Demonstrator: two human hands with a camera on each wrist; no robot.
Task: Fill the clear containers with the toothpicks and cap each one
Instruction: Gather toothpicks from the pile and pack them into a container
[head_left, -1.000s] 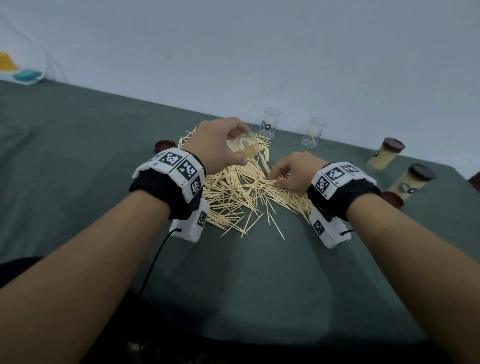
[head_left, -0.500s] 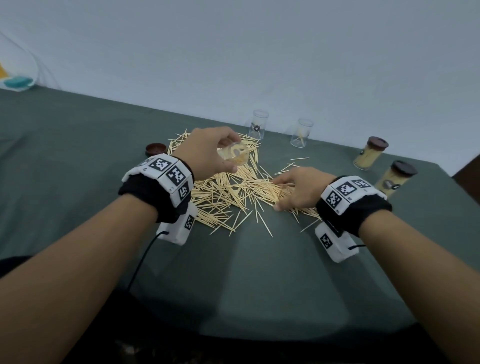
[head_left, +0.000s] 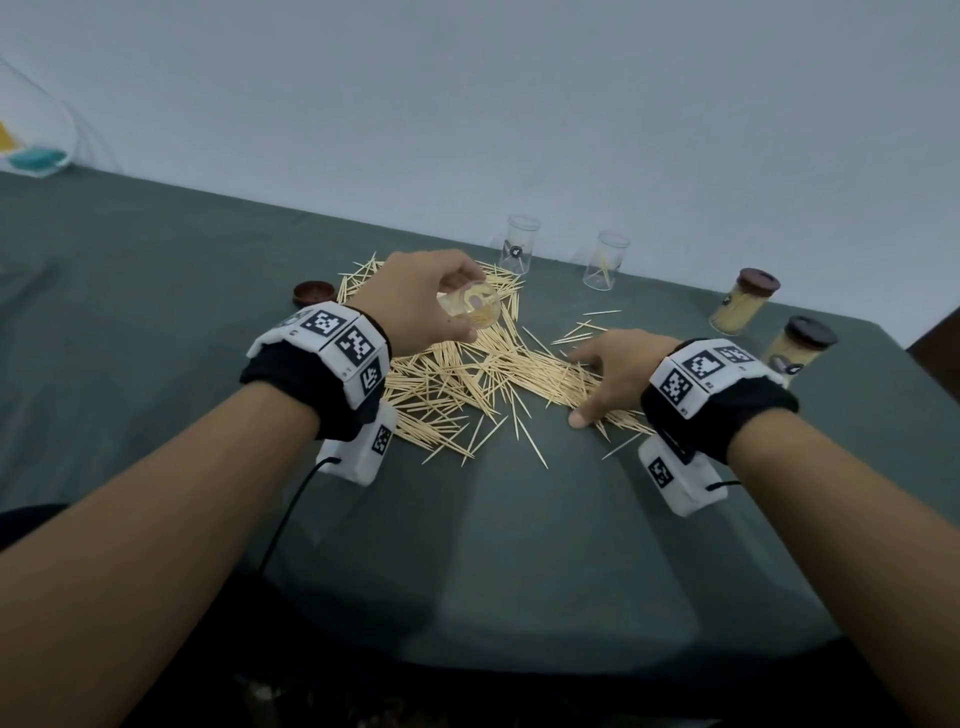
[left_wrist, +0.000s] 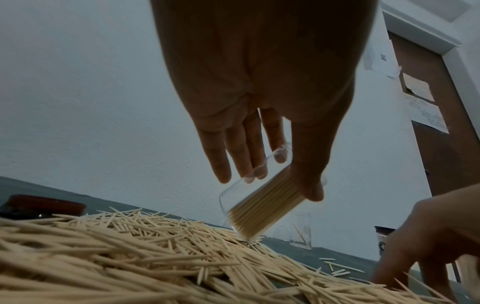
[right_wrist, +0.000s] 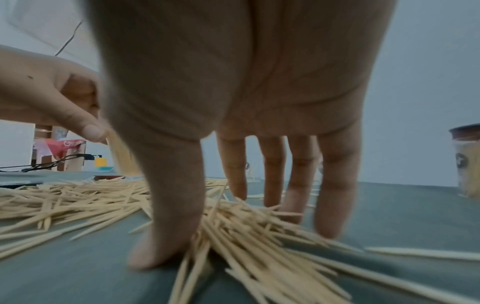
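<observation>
My left hand (head_left: 415, 301) grips the half-filled clear container (left_wrist: 259, 205), tilted over the toothpick pile (head_left: 467, 374). My right hand (head_left: 618, 374) lies spread on it — I'd rake parallel sticks together, then pinch.

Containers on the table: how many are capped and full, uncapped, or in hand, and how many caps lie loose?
Capped, full containers: 2
Uncapped containers standing: 2
Container gripped by left hand: 1
Loose caps visible: 1
Total: 6

Plain pale wall (head_left: 519, 104) behind green-clothed table (head_left: 156, 260); brown door (left_wrist: 441, 123).
</observation>
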